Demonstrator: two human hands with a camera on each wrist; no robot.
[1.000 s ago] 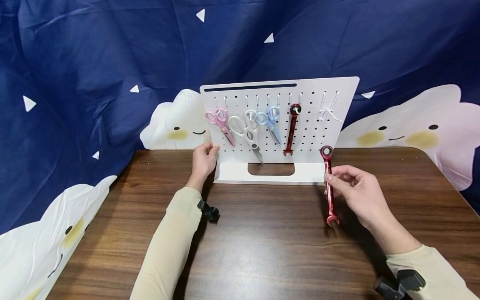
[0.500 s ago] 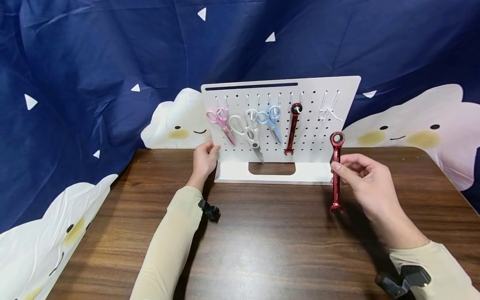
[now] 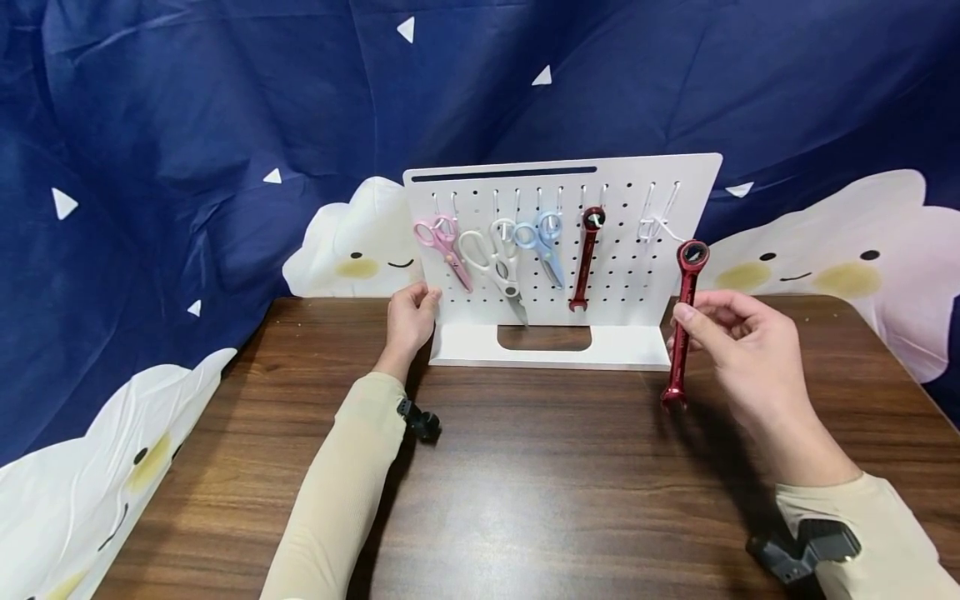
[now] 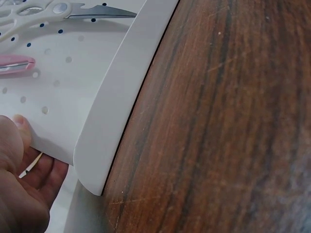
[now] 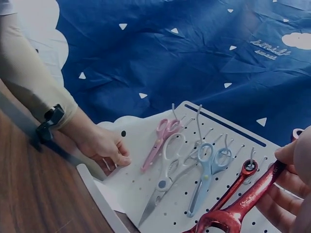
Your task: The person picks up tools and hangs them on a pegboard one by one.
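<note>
Between thumb and fingers, my right hand [image 3: 757, 350] pinches a red ratchet wrench [image 3: 681, 333], ring end up, in front of the right edge of a white pegboard [image 3: 622, 292]. The wrench's open end [image 5: 223, 221] looms large in the right wrist view. My left hand [image 3: 410, 321] grips the board's lower left edge, thumb on the front and fingers behind, as the left wrist view shows. On the board hang pink scissors [image 3: 442, 246], white scissors [image 3: 495, 262], blue scissors [image 3: 542, 246] and a second red wrench [image 3: 585, 258]. A bare white hook [image 3: 660, 223] sits at the right, just left of the held wrench's ring.
The pegboard stands on a white base [image 3: 465, 350] with a cutout, on a brown wooden table [image 3: 510, 483]. Behind hangs a dark blue cloth [image 3: 225, 108] with cloud prints. Black wrist cameras [image 3: 422, 421] are strapped over the sleeves.
My right hand has lifted the wrench up and slightly to the right, bringing its ring end close to the bare hook's tip. My left hand stays on the board edge.
</note>
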